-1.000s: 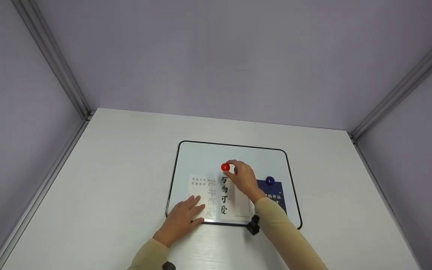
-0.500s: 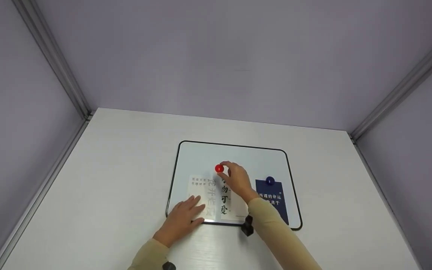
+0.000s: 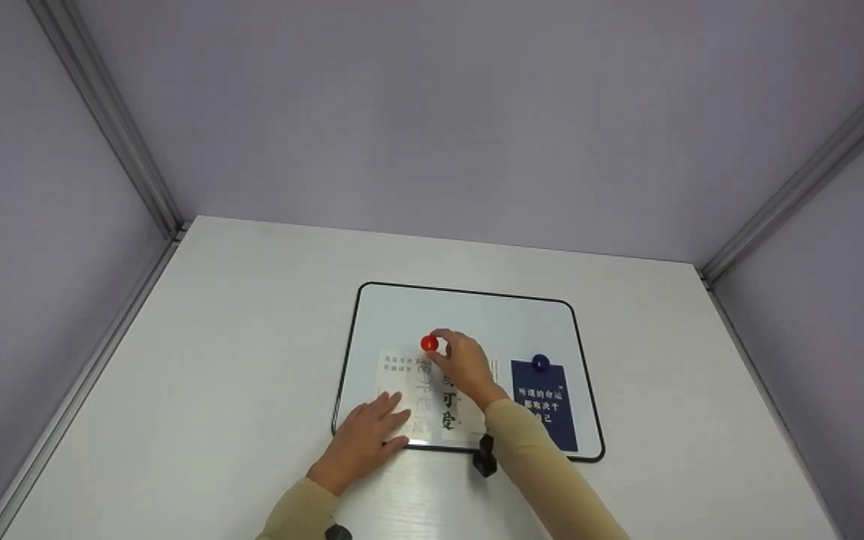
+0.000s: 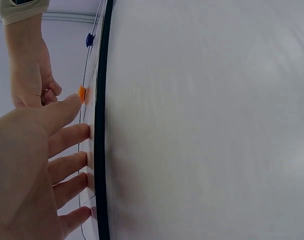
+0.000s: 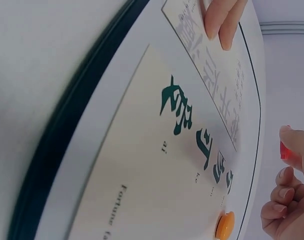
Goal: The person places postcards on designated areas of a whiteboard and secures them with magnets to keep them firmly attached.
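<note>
My left hand [image 3: 363, 439] lies with fingers spread over the lower part of a pale card [image 3: 396, 379] at the left of a whiteboard [image 3: 469, 309]. Thumb and forefinger of my right hand [image 3: 468, 367] pinch a round red magnet [image 3: 429, 343] near the top edge of that card. In the right wrist view the red magnet [image 5: 285, 151] shows above the board, with the other fingers curled. Beside the pale card lies a cream card [image 5: 137, 150] with large dark characters. An orange magnet [image 5: 225, 226] sits at its top end, hidden behind my right hand in the head view.
A dark blue card [image 3: 561, 431] with a blue magnet [image 3: 541, 363] lies at the board's right side. The black-rimmed board rests on a white table [image 3: 214, 375]. Grey walls [image 3: 432, 150] enclose the table at the back and both sides.
My right hand has moved left with the red magnet, from above the cream card to the top of the pale card, and slightly nearer. More of the blue card shows. My left hand stays put.
</note>
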Demonstrator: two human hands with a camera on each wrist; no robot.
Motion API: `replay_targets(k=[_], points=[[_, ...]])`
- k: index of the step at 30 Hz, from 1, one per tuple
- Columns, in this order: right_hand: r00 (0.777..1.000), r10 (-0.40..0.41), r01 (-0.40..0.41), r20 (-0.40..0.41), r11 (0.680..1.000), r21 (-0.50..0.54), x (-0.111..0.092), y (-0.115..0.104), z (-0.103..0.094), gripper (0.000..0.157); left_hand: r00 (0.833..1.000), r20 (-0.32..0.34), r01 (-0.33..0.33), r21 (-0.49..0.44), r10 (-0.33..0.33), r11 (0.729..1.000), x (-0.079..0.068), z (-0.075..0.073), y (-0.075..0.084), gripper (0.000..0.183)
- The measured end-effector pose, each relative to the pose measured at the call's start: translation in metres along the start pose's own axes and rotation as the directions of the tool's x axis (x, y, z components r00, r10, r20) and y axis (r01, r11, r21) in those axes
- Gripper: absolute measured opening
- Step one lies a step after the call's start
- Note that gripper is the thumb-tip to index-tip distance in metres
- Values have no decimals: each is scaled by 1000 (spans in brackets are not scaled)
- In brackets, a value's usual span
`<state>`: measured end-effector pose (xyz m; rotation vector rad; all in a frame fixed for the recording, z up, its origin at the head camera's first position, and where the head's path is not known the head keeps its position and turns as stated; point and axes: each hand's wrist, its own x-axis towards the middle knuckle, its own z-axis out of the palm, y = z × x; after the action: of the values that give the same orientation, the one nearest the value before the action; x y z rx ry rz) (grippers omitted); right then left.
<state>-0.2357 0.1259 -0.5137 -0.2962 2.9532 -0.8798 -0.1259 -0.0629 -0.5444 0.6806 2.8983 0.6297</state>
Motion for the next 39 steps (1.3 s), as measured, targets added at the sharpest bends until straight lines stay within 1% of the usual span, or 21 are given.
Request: replay_targets(k=[5, 7, 12, 19, 26, 39], points=[[999, 31, -31, 21, 1000, -4, 0, -5, 6, 38, 1000, -18, -23, -2, 23, 1000, -1, 0, 0, 46], [999, 38, -38, 26, 999, 8, -1, -7, 8, 39, 999, -25, -30, -2, 30, 1000, -1, 1, 0, 46], [997, 50, -52, 51, 998, 43, -1, -9, 13, 40, 999, -28, -27, 9, 27, 1000, 0, 1, 1, 45], [996, 65, -68, 54, 996, 61, 0, -10, 17, 38, 999, -38, -28, -37, 27, 999, 1, 0, 3, 44], [991, 118, -122, 69, 991, 61, 2, -14, 23, 39, 999, -31, -26, -25, 26, 999, -1, -1, 2, 44], [994, 104, -106, 46, 993, 48, 5, -15, 30, 39, 999, -35, -37, -13, 36, 999, 1, -1, 5, 44]])
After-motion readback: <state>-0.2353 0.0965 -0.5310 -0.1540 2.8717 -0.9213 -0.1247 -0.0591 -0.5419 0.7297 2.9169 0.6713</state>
